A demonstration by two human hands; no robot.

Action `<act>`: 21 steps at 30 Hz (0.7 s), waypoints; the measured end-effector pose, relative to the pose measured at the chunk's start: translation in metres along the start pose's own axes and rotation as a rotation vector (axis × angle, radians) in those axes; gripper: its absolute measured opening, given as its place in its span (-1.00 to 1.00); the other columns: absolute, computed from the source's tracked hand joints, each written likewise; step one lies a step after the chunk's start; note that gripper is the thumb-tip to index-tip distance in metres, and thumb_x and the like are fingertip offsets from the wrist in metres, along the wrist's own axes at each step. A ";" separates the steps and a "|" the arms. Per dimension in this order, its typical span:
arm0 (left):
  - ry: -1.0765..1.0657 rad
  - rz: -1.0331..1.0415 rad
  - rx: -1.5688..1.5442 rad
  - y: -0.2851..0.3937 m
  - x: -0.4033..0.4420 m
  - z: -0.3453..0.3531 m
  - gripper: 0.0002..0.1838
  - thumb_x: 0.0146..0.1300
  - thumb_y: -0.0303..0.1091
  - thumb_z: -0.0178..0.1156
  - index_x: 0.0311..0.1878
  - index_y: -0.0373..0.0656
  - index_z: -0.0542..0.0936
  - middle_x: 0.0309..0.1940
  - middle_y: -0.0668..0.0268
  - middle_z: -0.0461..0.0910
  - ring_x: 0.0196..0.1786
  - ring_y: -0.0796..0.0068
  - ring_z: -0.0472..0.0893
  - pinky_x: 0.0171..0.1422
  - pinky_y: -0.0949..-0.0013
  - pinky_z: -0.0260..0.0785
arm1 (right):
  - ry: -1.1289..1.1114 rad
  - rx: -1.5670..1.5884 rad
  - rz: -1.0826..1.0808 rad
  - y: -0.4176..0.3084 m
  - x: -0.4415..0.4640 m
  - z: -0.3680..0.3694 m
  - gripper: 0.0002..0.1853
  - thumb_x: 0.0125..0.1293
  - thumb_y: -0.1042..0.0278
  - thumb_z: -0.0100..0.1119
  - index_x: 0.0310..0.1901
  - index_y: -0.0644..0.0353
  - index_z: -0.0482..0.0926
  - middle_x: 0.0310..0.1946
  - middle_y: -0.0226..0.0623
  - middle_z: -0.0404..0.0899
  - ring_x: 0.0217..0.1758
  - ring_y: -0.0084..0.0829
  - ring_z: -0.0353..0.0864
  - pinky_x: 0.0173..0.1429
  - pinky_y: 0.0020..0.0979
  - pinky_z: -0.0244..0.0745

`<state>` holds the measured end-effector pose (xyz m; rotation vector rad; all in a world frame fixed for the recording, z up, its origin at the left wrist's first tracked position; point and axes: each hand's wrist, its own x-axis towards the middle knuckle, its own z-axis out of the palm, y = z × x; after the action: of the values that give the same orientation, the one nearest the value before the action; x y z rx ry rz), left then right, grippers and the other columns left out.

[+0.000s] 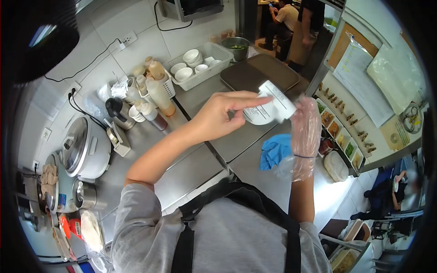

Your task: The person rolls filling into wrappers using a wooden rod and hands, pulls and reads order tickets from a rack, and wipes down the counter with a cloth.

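Observation:
Two printed white paper slips, which look like order receipts (282, 105), are held up over the steel counter in front of me. My left hand (223, 113) is bare. Its index finger stretches across the slips and its thumb is bent in, closed on the lower slip (260, 116). At the slips' right end is my right hand (305, 125), in a clear plastic glove with a dark band at the wrist. Its fingers are closed on the paper, partly blurred. A crumpled blue cloth (275, 151) lies beside my right wrist.
A brown tray (260, 73) lies behind the slips. A white basket of bowls (200, 68), squeeze bottles (161, 98) and a rice cooker (86, 148) line the left wall. Food containers (339, 134) stand at right. Two people (284, 20) are in the background.

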<state>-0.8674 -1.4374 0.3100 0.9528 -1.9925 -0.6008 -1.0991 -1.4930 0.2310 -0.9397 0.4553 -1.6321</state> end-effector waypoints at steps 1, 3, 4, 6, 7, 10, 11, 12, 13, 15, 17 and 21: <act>0.057 0.004 0.014 -0.002 -0.004 0.000 -0.30 0.00 -0.75 -0.03 0.25 -0.04 0.64 0.17 0.19 0.65 0.05 0.42 0.62 0.00 0.47 0.44 | 0.060 0.011 -0.053 0.000 -0.009 -0.001 -0.67 0.49 0.11 0.14 -0.01 0.26 0.54 -0.27 -0.37 0.47 -0.19 -0.52 0.48 -0.10 -0.43 0.44; 0.129 0.046 0.044 -0.007 -0.009 0.002 -0.30 0.01 -0.75 -0.02 0.25 -0.04 0.64 0.15 0.19 0.65 0.09 0.39 0.63 0.07 0.45 0.45 | -0.015 -0.202 0.041 -0.007 -0.028 -0.001 -0.64 0.50 0.06 0.13 -0.05 0.26 0.58 -0.33 -0.41 0.52 -0.28 -0.58 0.46 -0.17 -0.47 0.41; 0.164 0.066 0.060 -0.008 -0.012 0.002 -0.30 0.01 -0.75 -0.02 0.25 -0.04 0.64 0.15 0.19 0.66 0.12 0.37 0.63 0.10 0.44 0.46 | -0.030 -0.321 0.089 -0.006 -0.039 0.000 -0.62 0.52 0.04 0.11 -0.03 0.26 0.60 -0.30 -0.40 0.54 -0.28 -0.59 0.46 -0.17 -0.47 0.41; 0.145 0.042 0.106 -0.002 -0.021 0.001 -0.31 0.02 -0.75 -0.01 0.24 -0.04 0.64 0.13 0.16 0.66 0.13 0.33 0.64 0.13 0.42 0.47 | -0.121 -0.412 0.252 -0.005 -0.049 0.000 -0.56 0.53 -0.03 0.06 -0.08 0.27 0.63 -0.27 -0.41 0.54 -0.29 -0.61 0.47 -0.19 -0.49 0.42; 0.130 0.035 0.128 0.001 -0.026 0.000 -0.32 0.02 -0.75 -0.01 0.24 -0.04 0.64 0.12 0.15 0.66 0.13 0.31 0.65 0.15 0.41 0.47 | -0.137 -0.364 0.274 -0.003 -0.050 0.004 -0.55 0.53 -0.04 0.06 -0.07 0.27 0.62 -0.27 -0.41 0.54 -0.28 -0.61 0.47 -0.18 -0.49 0.44; 0.036 0.018 0.133 0.005 -0.041 -0.001 -0.33 -0.01 -0.76 0.06 0.21 -0.03 0.67 0.11 0.16 0.67 0.07 0.24 0.69 0.12 0.38 0.54 | -0.154 -0.228 0.299 0.008 -0.050 0.015 -0.52 0.54 -0.08 0.02 -0.01 0.28 0.58 -0.27 -0.41 0.53 -0.26 -0.60 0.49 -0.08 -0.49 0.54; 0.014 0.075 0.170 0.002 -0.045 -0.001 -0.33 -0.02 -0.76 0.09 0.19 -0.03 0.67 0.12 0.19 0.67 0.06 0.24 0.70 0.10 0.37 0.55 | -0.150 -0.187 0.337 0.014 -0.047 0.014 -0.55 0.53 -0.05 0.04 -0.01 0.27 0.58 -0.27 -0.41 0.55 -0.26 -0.59 0.50 -0.06 -0.48 0.55; -0.007 0.130 0.208 -0.003 -0.049 -0.002 -0.34 -0.04 -0.76 0.12 0.18 -0.02 0.68 0.12 0.21 0.67 0.04 0.23 0.71 0.09 0.36 0.57 | -0.147 -0.145 0.379 0.020 -0.044 0.014 -0.57 0.53 -0.03 0.06 0.00 0.26 0.57 -0.26 -0.41 0.56 -0.27 -0.58 0.50 -0.04 -0.47 0.57; -0.025 0.182 0.245 -0.004 -0.055 -0.003 -0.34 -0.06 -0.76 0.15 0.16 -0.02 0.69 0.13 0.24 0.67 0.03 0.22 0.72 0.08 0.34 0.59 | -0.146 -0.105 0.423 0.024 -0.043 0.018 -0.59 0.53 0.00 0.08 0.01 0.25 0.57 -0.25 -0.40 0.57 -0.27 -0.57 0.51 -0.03 -0.46 0.58; -0.068 0.189 0.226 -0.002 -0.066 -0.006 -0.37 -0.10 -0.77 0.22 0.06 0.06 0.75 0.14 0.31 0.67 0.03 0.23 0.72 0.04 0.33 0.62 | -0.117 -0.093 0.410 0.032 -0.045 0.035 -0.67 0.49 0.10 0.16 -0.06 0.25 0.61 -0.30 -0.44 0.58 -0.29 -0.64 0.48 -0.16 -0.54 0.41; -0.112 0.209 0.230 0.000 -0.079 -0.014 -0.41 -0.09 -0.76 0.23 0.00 0.09 0.78 0.15 0.31 0.67 0.02 0.26 0.72 0.01 0.36 0.62 | -0.097 -0.098 0.353 0.037 -0.051 0.061 -0.74 0.46 0.17 0.21 -0.10 0.24 0.64 -0.32 -0.46 0.60 -0.27 -0.66 0.50 -0.22 -0.59 0.34; -0.083 0.203 0.206 -0.017 -0.123 -0.022 -0.58 0.02 -0.59 0.31 -0.13 0.23 0.80 0.08 0.43 0.69 -0.08 0.33 0.72 -0.10 0.32 0.60 | -0.013 -0.099 0.140 0.048 -0.059 0.106 -0.78 0.45 0.25 0.23 -0.10 0.26 0.63 -0.25 -0.39 0.64 -0.18 -0.62 0.59 -0.21 -0.57 0.44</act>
<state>-0.7967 -1.3504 0.2515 0.8431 -2.2248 -0.3320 -0.9846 -1.4320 0.2405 -0.9702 0.5847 -1.4870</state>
